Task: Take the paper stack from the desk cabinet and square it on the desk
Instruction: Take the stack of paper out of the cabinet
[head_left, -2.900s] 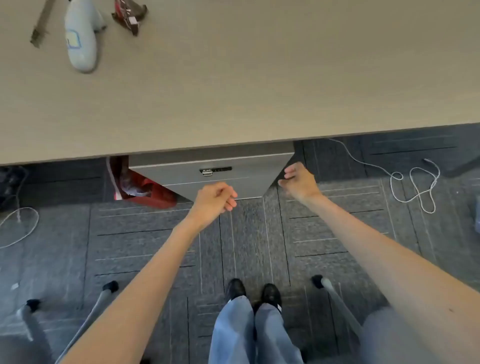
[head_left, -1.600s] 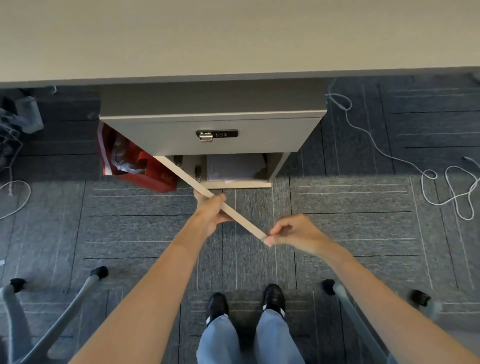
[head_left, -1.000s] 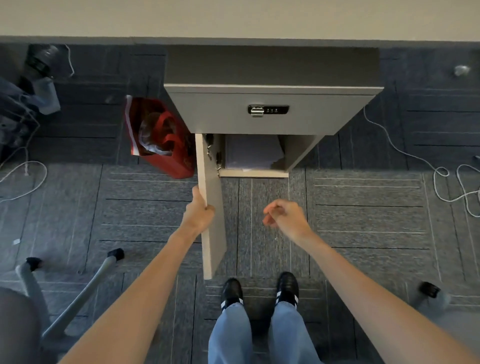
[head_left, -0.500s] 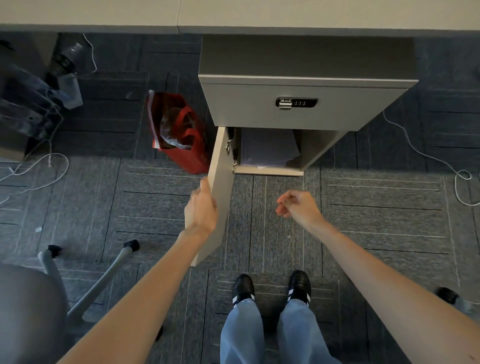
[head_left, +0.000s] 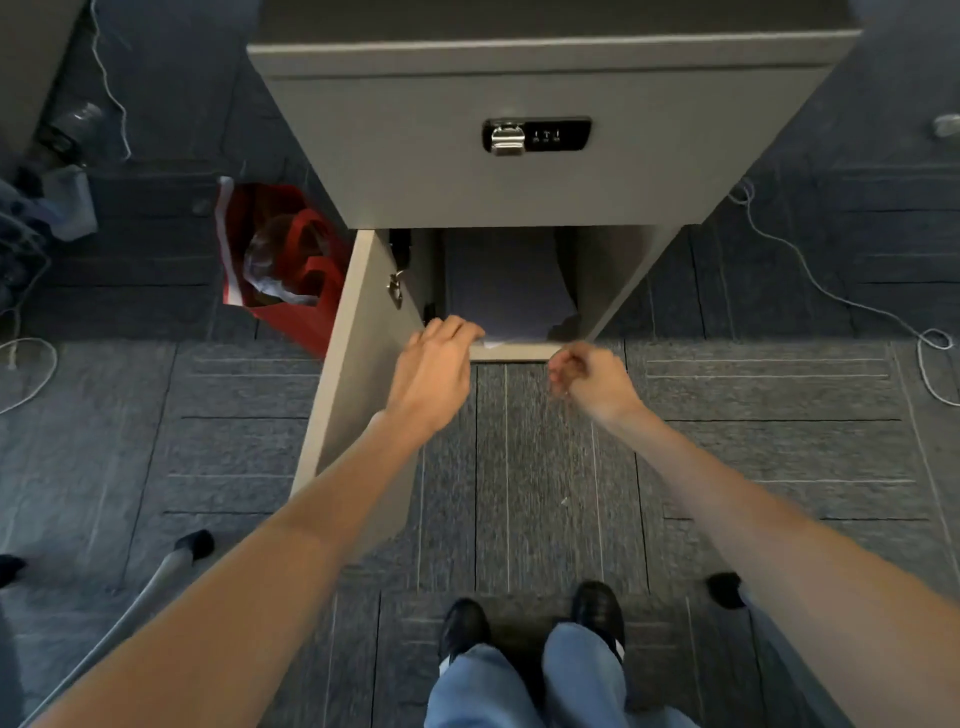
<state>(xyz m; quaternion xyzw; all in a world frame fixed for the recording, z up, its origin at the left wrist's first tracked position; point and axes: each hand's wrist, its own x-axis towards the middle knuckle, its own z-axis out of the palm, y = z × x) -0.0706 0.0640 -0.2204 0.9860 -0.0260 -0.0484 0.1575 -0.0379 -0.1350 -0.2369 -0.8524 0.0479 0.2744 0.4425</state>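
Paper stack (head_left: 506, 283) lay flat inside the lower compartment of the desk cabinet (head_left: 540, 171), deep in shadow, so the sheets read as a dull grey-violet slab; only a pale corner at the front edge caught light. Its far end was hidden beneath the drawer front above, and a dark shape at its right front corner could not be made out. The left hand (head_left: 434, 371) reached over the cabinet's front lip, fingers curled down at the near-left edge of the sheets; whether they actually pinched paper could not be told, as the fingertips were out of sight. The right hand (head_left: 592, 382) hovered just outside the opening, loosely curled with fingers drawn together, holding nothing visible. The cabinet door (head_left: 358, 384), a smooth beige panel, stood swung wide to the left, partly covered by the left forearm, with a small metal latch (head_left: 396, 291) on its inner face. The matte grey drawer front carried a black combination lock (head_left: 537, 136) with a shiny clasp. A red bag (head_left: 283, 260) with glossy plastic inside sat left of the door, partly cut off by it. Grey ribbed carpet (head_left: 545, 467) covered the floor, crossed by a white cord (head_left: 831, 296) on the right.
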